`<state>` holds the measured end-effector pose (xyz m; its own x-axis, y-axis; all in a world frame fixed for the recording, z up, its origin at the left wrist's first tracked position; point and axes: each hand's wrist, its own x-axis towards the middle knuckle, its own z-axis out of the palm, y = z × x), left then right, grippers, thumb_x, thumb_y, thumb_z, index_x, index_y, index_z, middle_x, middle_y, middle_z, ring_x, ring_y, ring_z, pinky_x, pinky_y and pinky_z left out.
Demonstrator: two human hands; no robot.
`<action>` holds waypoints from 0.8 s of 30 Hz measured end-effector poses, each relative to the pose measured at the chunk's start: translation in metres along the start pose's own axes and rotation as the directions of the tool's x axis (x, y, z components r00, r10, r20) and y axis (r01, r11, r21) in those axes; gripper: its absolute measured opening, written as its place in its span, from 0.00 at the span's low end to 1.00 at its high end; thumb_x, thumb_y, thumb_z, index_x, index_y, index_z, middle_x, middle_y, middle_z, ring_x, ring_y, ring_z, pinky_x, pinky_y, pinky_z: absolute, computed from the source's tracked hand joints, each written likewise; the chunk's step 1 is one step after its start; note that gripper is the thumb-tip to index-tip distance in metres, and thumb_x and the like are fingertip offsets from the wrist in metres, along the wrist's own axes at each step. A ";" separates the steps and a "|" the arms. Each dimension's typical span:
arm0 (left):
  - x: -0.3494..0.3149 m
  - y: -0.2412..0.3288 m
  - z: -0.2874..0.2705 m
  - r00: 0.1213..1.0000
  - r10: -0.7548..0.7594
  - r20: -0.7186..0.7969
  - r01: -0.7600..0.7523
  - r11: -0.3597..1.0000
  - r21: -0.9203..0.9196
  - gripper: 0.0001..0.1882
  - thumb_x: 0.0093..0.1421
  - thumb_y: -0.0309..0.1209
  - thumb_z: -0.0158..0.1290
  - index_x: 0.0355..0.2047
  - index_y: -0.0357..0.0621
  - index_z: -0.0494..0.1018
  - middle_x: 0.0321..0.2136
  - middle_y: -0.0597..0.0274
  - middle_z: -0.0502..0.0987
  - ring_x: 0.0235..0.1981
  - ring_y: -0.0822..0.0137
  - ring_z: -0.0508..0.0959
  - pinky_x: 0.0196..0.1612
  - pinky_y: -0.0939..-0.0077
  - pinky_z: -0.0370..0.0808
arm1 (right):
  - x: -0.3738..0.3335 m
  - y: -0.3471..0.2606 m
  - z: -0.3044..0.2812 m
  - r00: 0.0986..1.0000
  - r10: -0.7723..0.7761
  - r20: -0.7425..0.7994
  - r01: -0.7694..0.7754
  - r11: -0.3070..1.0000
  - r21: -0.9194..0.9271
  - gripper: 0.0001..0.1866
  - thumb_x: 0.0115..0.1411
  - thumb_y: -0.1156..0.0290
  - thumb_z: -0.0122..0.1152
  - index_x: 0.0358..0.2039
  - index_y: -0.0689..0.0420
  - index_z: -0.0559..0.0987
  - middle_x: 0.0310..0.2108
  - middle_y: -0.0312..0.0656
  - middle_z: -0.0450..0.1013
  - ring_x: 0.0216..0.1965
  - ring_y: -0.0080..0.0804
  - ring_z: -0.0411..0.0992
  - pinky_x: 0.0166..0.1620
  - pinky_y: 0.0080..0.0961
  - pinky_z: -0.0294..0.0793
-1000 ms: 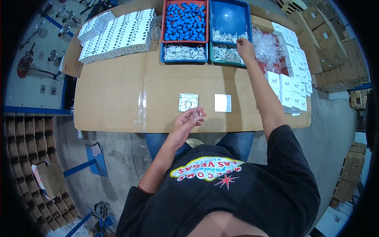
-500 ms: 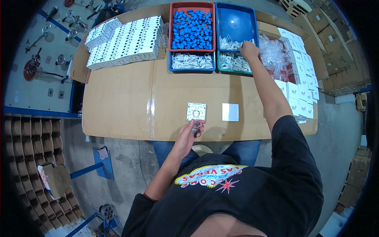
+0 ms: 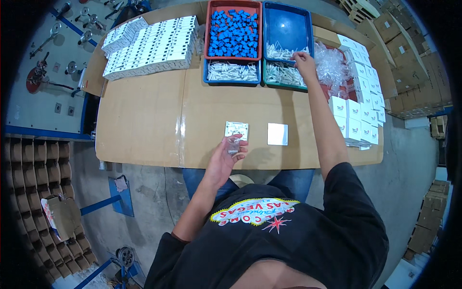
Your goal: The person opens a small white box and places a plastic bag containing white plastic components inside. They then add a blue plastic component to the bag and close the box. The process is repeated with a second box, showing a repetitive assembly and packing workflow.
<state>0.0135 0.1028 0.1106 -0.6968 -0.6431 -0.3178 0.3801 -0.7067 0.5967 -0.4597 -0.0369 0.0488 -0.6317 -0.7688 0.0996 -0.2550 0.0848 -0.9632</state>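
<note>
In my left hand (image 3: 221, 161) is a small clear plastic bag (image 3: 233, 145), held by the fingers; its contents are too small to make out. The bag partly covers the near edge of a square white plate with cut-outs (image 3: 237, 128) on the cardboard-covered table. To its right lies a plain, pale square plate (image 3: 277, 134). My right hand (image 3: 306, 66) is at the front right corner of the upper blue tray (image 3: 288, 29), its fingertips pinched together. Small white plugs (image 3: 279, 51) lie in that tray's near end. Whether the fingers hold one cannot be made out.
A red tray of blue parts (image 3: 233, 36) rests above a blue tray of white plugs (image 3: 232, 72). A green tray (image 3: 285, 74) holds more plugs. Clear plastic bags (image 3: 332, 67) and white boxes (image 3: 353, 111) stand right, stacked white switch-like units (image 3: 149, 53) left.
My left hand has turned palm up more, with the clear bag now over the plate's near edge. The right hand has drawn back slightly at the tray's corner. The whole view has shifted a little.
</note>
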 end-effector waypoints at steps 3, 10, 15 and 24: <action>0.000 0.004 0.006 0.999 -0.005 -0.049 0.003 0.999 -0.042 0.29 0.75 0.51 0.38 0.60 0.40 0.69 0.50 0.55 0.78 0.49 0.64 0.78 0.52 0.67 0.74 | -0.072 -0.039 0.013 0.994 0.090 0.066 -0.098 0.987 0.129 0.11 0.65 0.68 0.63 0.43 0.60 0.82 0.32 0.35 0.80 0.25 0.16 0.69 0.28 0.16 0.67; 0.010 0.001 0.015 0.999 -0.027 0.021 0.028 0.998 -0.055 0.30 0.75 0.52 0.37 0.61 0.38 0.69 0.51 0.54 0.79 0.48 0.64 0.79 0.52 0.69 0.75 | -0.233 -0.095 0.031 0.933 0.108 0.344 -0.187 0.961 0.205 0.10 0.64 0.72 0.65 0.44 0.60 0.83 0.29 0.31 0.77 0.27 0.13 0.68 0.30 0.14 0.65; 0.008 0.000 0.023 0.999 -0.030 0.019 0.030 1.000 0.009 0.29 0.75 0.52 0.38 0.60 0.40 0.70 0.50 0.55 0.80 0.46 0.67 0.79 0.50 0.71 0.75 | -0.277 -0.140 0.039 0.894 0.040 0.446 -0.168 0.953 0.252 0.07 0.62 0.75 0.67 0.40 0.61 0.83 0.28 0.29 0.76 0.27 0.11 0.67 0.29 0.13 0.64; 0.001 -0.004 0.028 1.000 -0.004 -0.015 0.005 0.999 0.039 0.26 0.74 0.49 0.44 0.55 0.39 0.73 0.46 0.56 0.81 0.45 0.66 0.81 0.47 0.70 0.76 | -0.288 -0.177 0.042 0.785 -0.081 0.614 0.128 0.991 -0.033 0.07 0.59 0.74 0.68 0.38 0.59 0.82 0.25 0.31 0.74 0.24 0.12 0.64 0.27 0.16 0.62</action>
<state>-0.0058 0.1134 0.1281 -0.6888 -0.6447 -0.3315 0.3526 -0.6975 0.6239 -0.2022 0.1426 0.1803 -0.0257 -0.9997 0.0024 -0.3577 0.0069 -0.9338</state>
